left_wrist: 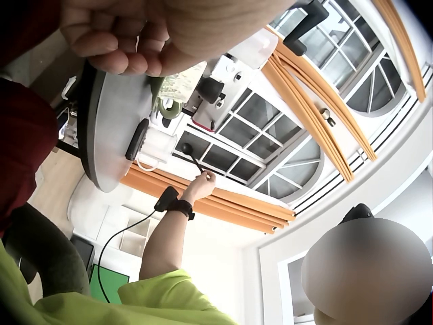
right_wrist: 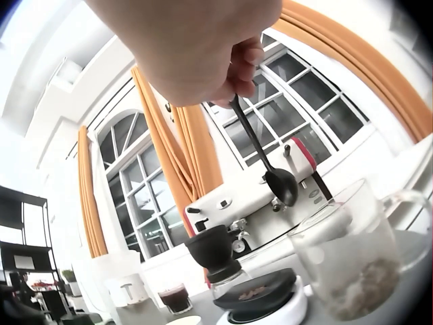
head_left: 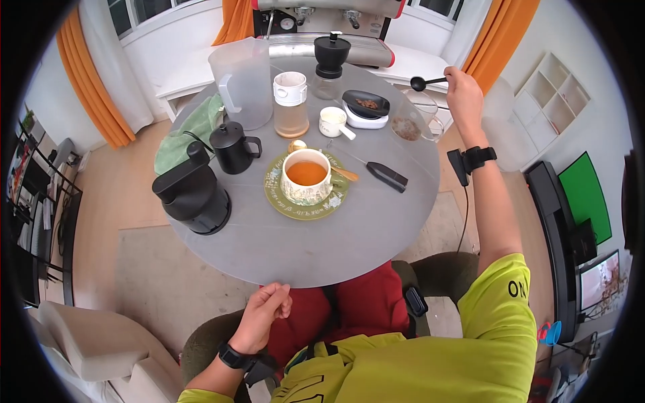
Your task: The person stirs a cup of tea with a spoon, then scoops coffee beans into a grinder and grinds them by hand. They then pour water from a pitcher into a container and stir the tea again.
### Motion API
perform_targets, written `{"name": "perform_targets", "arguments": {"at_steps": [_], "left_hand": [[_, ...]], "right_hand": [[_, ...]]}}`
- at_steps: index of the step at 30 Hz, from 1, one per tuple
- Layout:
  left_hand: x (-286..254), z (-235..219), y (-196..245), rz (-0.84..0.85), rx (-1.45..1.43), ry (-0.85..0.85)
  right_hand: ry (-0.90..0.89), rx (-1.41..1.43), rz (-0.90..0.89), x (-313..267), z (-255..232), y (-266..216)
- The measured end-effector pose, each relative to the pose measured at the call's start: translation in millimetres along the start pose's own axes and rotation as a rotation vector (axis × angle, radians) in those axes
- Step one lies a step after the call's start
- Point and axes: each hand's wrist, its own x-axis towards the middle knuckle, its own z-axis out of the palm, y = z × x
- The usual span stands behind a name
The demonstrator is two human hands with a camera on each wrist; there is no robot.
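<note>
- Black spoon is raised at the far right of the grey table, its bowl near and above a clear glass jug, touching nothing there.
- Far left, a black appliance and lidded black pot stand upright near the edge, apparently set aside to leave the middle free.
- The left hand rests low by the near edge, fingers loosely curled, gripping nothing visible, seemingly unneeded here.
- Front and center, a patterned cup of amber liquid sits on a green saucer, which would catch drips.
- Beyond it, a shallow black tray of brown beans lies on a white scale, presumably for weighing.
- At right, the glass jug stands upright; the right hand pinches the spoon's handle end, likely keeping fingers clear of the rim. The hands are well apart.
</note>
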Motion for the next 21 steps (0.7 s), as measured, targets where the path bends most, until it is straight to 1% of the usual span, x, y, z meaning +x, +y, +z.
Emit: {"name": "perform_targets", "arguments": {"at_steps": [3,4,6,7,11,13,14,16,17,19,20,21], "left_hand": [[1,0,-1,0.003,0.0,-0.002],[1,0,-1,0.002,0.001,-0.003],[0,1,0,0.013,0.016,-0.008],[-1,1,0,0.015,0.018,-0.004],[-2,2,1,0.016,0.022,-0.001],[-2,2,1,0.018,0.022,-0.004],[-1,3,2,0.014,0.02,-0.003],[0,3,1,0.006,0.019,-0.006],[1,2,0,0.002,0.013,-0.005],[1,2,-1,-0.002,0.008,-0.003],[1,2,0,-0.003,0.008,-0.001],[1,2,0,-0.004,0.009,0.001]], "right_hand": [[-0.247,-0.098,-0.195,-8,6,12],[-0.248,-0.099,-0.194,-13,10,13],[-0.367,-0.17,-0.31,-23,19,12],[-0.368,-0.158,-0.371,-28,25,13],[-0.421,-0.188,-0.399,-35,40,12],[-0.478,-0.136,-0.342,-36,42,14],[-0.48,-0.138,-0.343,-37,44,15],[-0.486,-0.017,-0.149,-38,43,17],[-0.489,-0.02,-0.148,-39,43,18],[-0.548,0.016,0.116,-38,42,17],[-0.549,0.016,0.116,-38,43,18],[-0.542,0.052,0.192,-40,45,23]]}}
